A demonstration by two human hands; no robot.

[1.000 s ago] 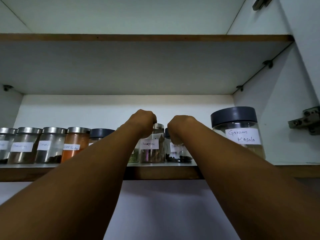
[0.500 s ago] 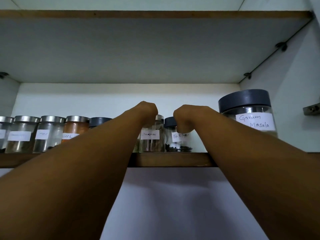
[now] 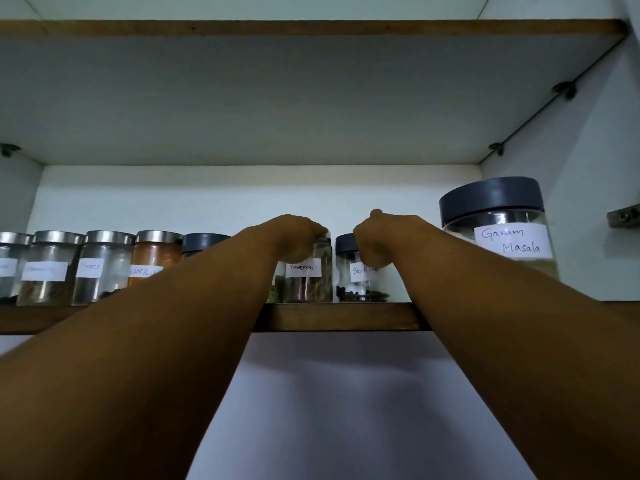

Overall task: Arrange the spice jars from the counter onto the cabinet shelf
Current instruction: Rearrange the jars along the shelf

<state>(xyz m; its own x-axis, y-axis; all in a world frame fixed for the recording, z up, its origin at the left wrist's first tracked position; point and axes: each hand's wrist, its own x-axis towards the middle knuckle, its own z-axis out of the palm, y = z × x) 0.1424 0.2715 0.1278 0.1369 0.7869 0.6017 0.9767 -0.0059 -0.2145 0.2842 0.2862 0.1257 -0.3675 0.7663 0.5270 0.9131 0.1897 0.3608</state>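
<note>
White cabinet interior seen from below, with a wood-edged cabinet shelf [image 3: 339, 317] crossing the middle and the underside of a second shelf above it. Both my bare forearms reach up from the bottom corners and meet near the centre of the shelf.

My left hand [image 3: 298, 237] is curled over the top of the cinnamon jar [image 3: 308, 282], a clear jar with a white handwritten label and brown sticks inside. My fingers wrap its lid and hide it, so I am gripping it from above. It stands upright at the front edge of the shelf.

Just beside it to the right stands the peppercorn jar [image 3: 356, 282], with a dark lid, a label beginning "Black P" and small dark grains at the bottom. My right hand [image 3: 375, 244] is curled round its upper right side and covers part of the label. The two hands are close but apart.

Further right, the Garam Masala jar [image 3: 498, 233] is larger, with a wide grey lid, and sits partly behind my right forearm.

On the left, a row of steel-lidded jars [image 3: 104, 268] with white labels lines the shelf, then an orange powder jar [image 3: 156, 258] and a grey-lidded jar [image 3: 204, 240] half hidden by my left arm.
</note>
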